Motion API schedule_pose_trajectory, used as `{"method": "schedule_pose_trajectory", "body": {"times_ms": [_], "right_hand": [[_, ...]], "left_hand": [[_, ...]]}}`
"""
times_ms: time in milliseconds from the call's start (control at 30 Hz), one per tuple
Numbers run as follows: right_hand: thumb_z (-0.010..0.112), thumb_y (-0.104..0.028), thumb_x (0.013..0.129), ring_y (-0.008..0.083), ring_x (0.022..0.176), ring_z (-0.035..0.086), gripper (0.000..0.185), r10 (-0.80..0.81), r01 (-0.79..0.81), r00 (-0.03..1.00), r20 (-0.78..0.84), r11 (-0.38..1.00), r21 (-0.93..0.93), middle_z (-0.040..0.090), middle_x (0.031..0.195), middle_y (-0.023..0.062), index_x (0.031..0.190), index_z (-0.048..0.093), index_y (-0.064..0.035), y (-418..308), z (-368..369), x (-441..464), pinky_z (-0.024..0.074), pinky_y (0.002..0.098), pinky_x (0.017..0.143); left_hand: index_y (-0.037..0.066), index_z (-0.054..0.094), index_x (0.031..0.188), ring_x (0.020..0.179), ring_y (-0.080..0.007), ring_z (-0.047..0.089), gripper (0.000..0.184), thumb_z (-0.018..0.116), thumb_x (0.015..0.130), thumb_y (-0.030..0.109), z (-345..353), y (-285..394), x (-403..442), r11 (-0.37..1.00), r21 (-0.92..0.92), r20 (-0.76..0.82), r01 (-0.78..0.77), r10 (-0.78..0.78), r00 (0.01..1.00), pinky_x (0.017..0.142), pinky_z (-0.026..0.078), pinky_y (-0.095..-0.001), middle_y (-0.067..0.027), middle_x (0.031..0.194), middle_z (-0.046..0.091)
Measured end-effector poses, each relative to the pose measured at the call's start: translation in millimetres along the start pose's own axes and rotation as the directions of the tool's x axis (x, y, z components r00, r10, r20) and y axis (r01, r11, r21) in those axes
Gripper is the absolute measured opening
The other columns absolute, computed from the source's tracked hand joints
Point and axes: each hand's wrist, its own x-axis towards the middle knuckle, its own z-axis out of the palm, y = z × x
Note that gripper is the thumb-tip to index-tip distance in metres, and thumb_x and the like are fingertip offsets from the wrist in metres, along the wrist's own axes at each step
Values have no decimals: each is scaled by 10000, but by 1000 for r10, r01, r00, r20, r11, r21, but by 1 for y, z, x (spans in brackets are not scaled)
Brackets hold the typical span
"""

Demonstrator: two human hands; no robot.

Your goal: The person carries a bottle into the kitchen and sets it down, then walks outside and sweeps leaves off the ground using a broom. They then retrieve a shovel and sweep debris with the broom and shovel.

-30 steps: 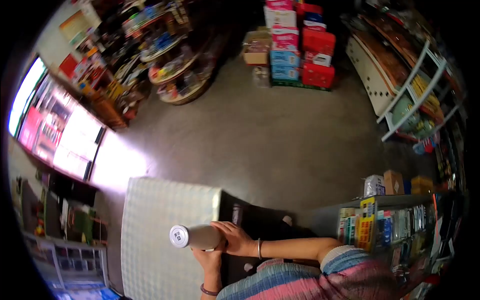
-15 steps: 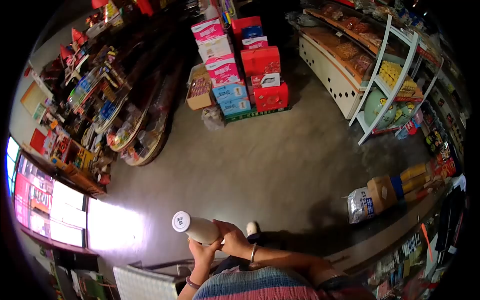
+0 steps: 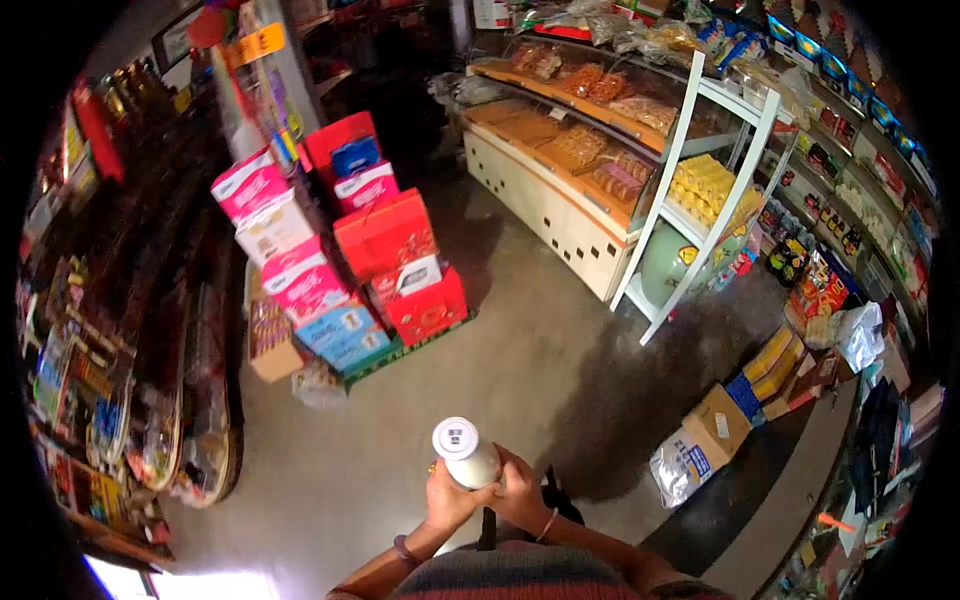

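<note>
A pale bottle with a white lid (image 3: 456, 438) stands out in front of my body at the lower middle, its lid facing up toward the camera. Small dark print marks the lid. My left hand (image 3: 448, 498) is wrapped round the bottle from the left, a ring on one finger. From the right, my right hand (image 3: 518, 490) closes round its lower part. The two hands touch at the bottle, and its base is hidden by them. Each wrist wears a bracelet.
Stacked red, pink and blue cartons (image 3: 345, 335) stand ahead on the left. A display case (image 3: 550, 210) and a white rack (image 3: 700, 200) with yellow packs stand ahead right. Cardboard boxes (image 3: 716, 422) and a silver bag (image 3: 682, 468) lie at the right. Curved shelves (image 3: 215, 465) line the left.
The view has turned right and moved forward from the checked-cloth table, which has left the frame. The cartons and display case appear nearer. Both hands still hold the bottle.
</note>
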Motion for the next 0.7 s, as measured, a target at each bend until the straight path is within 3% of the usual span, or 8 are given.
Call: {"method": "schedule_pose_trajectory", "body": {"times_ms": [133, 333, 400, 433, 600, 633, 700], "right_hand": [[739, -237, 619, 358, 1008, 513, 706, 201, -199, 977, 77, 979, -34, 520, 1098, 224, 1190, 420, 29, 48, -42, 107, 407, 422, 873], [710, -281, 654, 353, 1054, 488, 722, 117, -107, 985, 123, 991, -85, 500, 1145, 216, 1225, 389, 21, 125, -80, 295, 388, 417, 902], [705, -281, 653, 340, 1049, 495, 706, 128, -114, 974, 185, 990, -83, 508, 1143, 200, 1222, 399, 4, 147, -77, 350, 391, 411, 896], [709, -271, 642, 333, 1035, 507, 689, 89, -79, 980, 177, 995, -63, 523, 1126, 188, 1212, 419, -14, 161, -73, 379, 402, 409, 881], [700, -229, 633, 332, 991, 537, 617, -65, 44, 978, 200, 993, 109, 544, 1097, 176, 1166, 469, -22, 251, -28, 525, 422, 397, 857], [687, -196, 639, 342, 977, 542, 595, -86, 74, 976, 198, 995, 68, 547, 1084, 186, 1165, 470, -23, 261, -24, 562, 430, 402, 838], [703, -212, 623, 347, 990, 524, 667, -21, 8, 956, 294, 999, 42, 533, 1091, 192, 1194, 423, -13, 293, -10, 624, 426, 421, 828]], "left_hand": [[9, 434, 1117, 933, -314, 564, 768, 790, 521, 339, 48, 9, 125, 993, 61, 65, 97, -101, 993, 793, 452, -395, -172, 1007, 568], [28, 449, 1122, 942, -318, 563, 768, 796, 512, 340, 73, 64, 311, 986, 45, -70, 158, -154, 986, 793, 453, -399, -167, 1004, 571], [24, 452, 1114, 927, -319, 570, 751, 794, 516, 323, 80, 37, 366, 990, -35, -89, 134, -136, 987, 783, 458, -400, -168, 988, 576], [16, 455, 1102, 911, -316, 577, 735, 796, 518, 303, 79, 45, 393, 995, 43, -145, 93, -86, 986, 773, 464, -400, -171, 973, 580], [15, 453, 1095, 909, -313, 578, 736, 798, 517, 313, 81, 10, 545, 994, -26, -227, 108, -111, 968, 778, 463, -404, -173, 970, 581], [20, 451, 1097, 916, -312, 577, 736, 796, 518, 316, 81, 2, 583, 993, -16, -242, 116, -117, 963, 780, 463, -405, -173, 974, 581], [35, 448, 1103, 944, -306, 569, 743, 792, 515, 332, 87, -14, 655, 986, -46, -242, 160, -166, 956, 790, 460, -403, -165, 997, 580]]}}
